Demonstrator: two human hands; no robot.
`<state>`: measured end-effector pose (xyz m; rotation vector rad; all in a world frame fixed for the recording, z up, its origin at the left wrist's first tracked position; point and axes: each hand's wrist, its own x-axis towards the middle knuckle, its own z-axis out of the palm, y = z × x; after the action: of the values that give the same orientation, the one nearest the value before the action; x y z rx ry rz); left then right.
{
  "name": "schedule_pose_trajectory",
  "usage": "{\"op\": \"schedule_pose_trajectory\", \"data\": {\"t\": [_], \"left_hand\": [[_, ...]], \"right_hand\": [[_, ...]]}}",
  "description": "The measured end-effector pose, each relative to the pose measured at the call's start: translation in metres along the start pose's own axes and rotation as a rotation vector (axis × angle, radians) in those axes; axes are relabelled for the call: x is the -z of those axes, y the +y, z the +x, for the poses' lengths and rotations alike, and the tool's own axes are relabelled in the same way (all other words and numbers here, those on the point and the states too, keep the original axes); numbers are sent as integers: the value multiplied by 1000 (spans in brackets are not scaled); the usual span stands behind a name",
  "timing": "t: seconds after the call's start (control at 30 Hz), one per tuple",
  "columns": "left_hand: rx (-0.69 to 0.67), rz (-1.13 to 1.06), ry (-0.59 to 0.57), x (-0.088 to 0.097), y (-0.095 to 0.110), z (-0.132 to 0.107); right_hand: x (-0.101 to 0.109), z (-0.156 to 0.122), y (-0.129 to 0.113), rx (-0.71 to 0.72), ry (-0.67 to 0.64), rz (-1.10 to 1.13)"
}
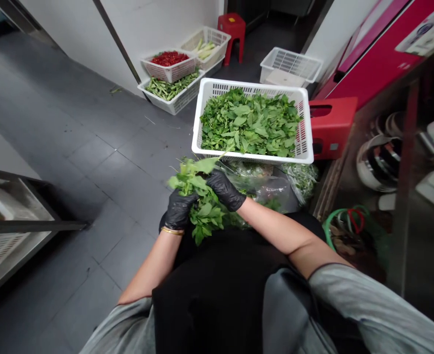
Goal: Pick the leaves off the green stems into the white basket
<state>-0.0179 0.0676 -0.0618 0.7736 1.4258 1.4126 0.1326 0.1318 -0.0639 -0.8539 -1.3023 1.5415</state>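
Observation:
My left hand (pixel 180 210), in a black glove with a gold bracelet below it, is wrapped round a bunch of leafy greens (pixel 206 216) above my lap. Leaves spill out over the top and down its right side. My right hand (pixel 227 189), also black-gloved, is closed at the upper right of the same bunch; its fingertips are on the greens and partly covered by leaves. Just beyond both hands stands a white plastic basket (pixel 199 118), heaped with loose green leaves (pixel 249 120).
Clear plastic bags of greens (pixel 272 189) lie below the basket. A red stool (pixel 336 125) is at its right. Farther back are baskets of red chillies (pixel 170 59), green pods (pixel 170 88) and pale vegetables (pixel 205 49). A metal rack (pixel 36 206) stands left.

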Motion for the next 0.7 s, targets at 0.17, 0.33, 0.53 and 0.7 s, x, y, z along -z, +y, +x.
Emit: {"op": "schedule_pose_trajectory", "data": {"t": [0.17, 0.33, 0.53, 0.7], "left_hand": [[102, 16, -114, 2, 6, -1], [266, -125, -144, 2, 9, -7], [361, -315, -160, 12, 15, -6], [242, -250, -34, 11, 15, -6]], "right_hand": [[17, -2, -15, -95, -318, -234], [39, -3, -31, -127, -322, -401], [83, -2, -20, 39, 264, -296], [119, -23, -40, 182, 497, -246]]}}
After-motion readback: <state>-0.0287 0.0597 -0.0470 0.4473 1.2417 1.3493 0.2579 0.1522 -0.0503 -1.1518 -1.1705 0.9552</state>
